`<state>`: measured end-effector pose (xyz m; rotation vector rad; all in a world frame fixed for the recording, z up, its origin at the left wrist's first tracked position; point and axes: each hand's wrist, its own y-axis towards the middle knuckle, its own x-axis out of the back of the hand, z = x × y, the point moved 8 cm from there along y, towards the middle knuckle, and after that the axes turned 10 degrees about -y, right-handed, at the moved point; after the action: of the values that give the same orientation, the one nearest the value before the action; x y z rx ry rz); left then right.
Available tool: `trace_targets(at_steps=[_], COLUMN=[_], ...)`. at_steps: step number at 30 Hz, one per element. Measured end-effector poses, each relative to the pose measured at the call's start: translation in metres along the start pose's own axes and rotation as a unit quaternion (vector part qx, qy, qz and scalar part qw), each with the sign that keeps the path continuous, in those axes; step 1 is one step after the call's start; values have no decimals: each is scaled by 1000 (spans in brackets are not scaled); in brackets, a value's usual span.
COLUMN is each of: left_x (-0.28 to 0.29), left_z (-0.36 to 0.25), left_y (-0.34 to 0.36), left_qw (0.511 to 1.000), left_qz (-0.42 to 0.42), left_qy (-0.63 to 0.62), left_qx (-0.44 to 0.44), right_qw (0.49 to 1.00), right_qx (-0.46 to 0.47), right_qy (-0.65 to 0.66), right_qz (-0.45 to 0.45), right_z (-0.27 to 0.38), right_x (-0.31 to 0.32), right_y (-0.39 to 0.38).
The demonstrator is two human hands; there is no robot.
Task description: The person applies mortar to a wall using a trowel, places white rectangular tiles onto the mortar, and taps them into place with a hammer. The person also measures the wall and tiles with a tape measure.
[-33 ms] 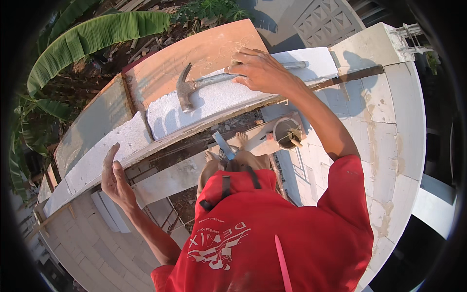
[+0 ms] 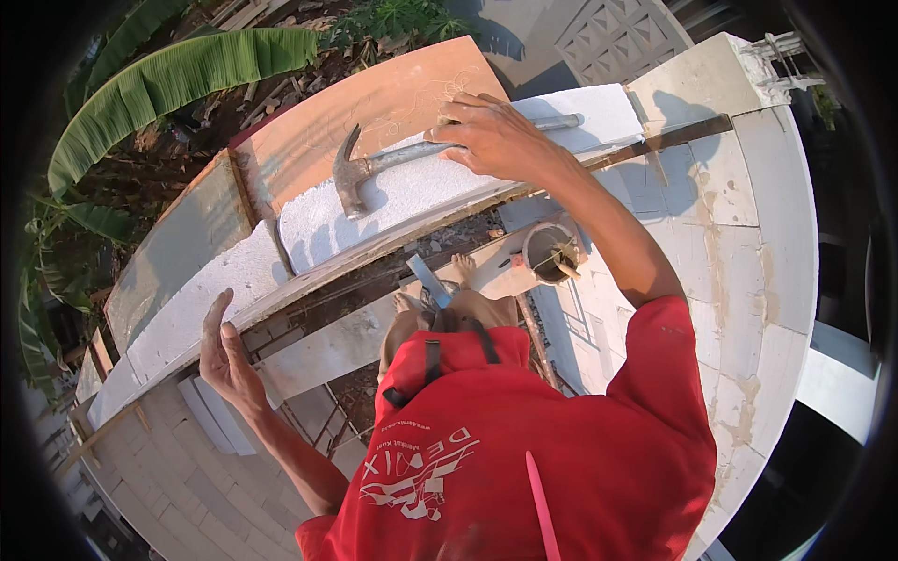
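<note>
A red shirt (image 2: 599, 411) with pale print on its chest fills the lower middle of the frame, and a slim pink strip (image 2: 540, 500) lies along its front. The person's left hand (image 2: 229, 365), at the left of the frame, is spread, its thumb held apart from the straightened fingers, near the front edge of a pale left block (image 2: 210, 285); whether it touches that edge cannot be told. The right hand (image 2: 491, 137), above the centre, has its fingers curled around the handle of a claw hammer (image 2: 353, 173); how firmly they press cannot be told. The hammer slants across a long white block (image 2: 449, 192) at the upper centre, its steel head toward the left and the handle's end showing beyond the hand to the right. Below the block, around the middle of the frame, two bare feet (image 2: 464, 267) stand beside a blue-grey strip (image 2: 428, 280). Right of them sits a bucket (image 2: 542, 243) of grey material, with a wooden-handled tool (image 2: 568, 270) leaning in it. A pale block surface (image 2: 734, 271) curves down the right side. Beyond the long block, an orange-brown panel (image 2: 374, 103) rises at the upper centre, with a grey panel (image 2: 187, 238) to its left. Farther off, a broad green leaf (image 2: 178, 79) arches across the upper left, and a patterned grey panel (image 2: 622, 42) shows at the upper right.
</note>
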<state>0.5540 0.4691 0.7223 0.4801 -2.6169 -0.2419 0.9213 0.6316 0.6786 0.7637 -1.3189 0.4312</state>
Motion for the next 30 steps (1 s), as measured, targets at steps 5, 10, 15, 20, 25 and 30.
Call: trace_targets(at_steps=[5,10,15,20,25,30], left_x=[-40,-136,-247,-299,-315,-337], left_z=[6,1,94,298,457,493], left_y=[-16,-56,-140,-239,-283,-295], left_qw=[991,932,801,679,653,661], left_qz=[122,354,593,666,614,584], left_qy=[5,-76,33,106,179,247], left_qx=[47,24,67,291,404,402], right_qw=[968,851,665,535,440,541], right_qx=[-167,-392,-689,-785,-854,-832], right_qy=[20,262,271,276,239,101], right_qz=[-187,-230,-95,145,142,73], right_z=[11,68,120,175,118,-2], right_x=[36,-22,-243,-531,-770,-878], right_y=[-43,-168,-355,-545,-667,-690])
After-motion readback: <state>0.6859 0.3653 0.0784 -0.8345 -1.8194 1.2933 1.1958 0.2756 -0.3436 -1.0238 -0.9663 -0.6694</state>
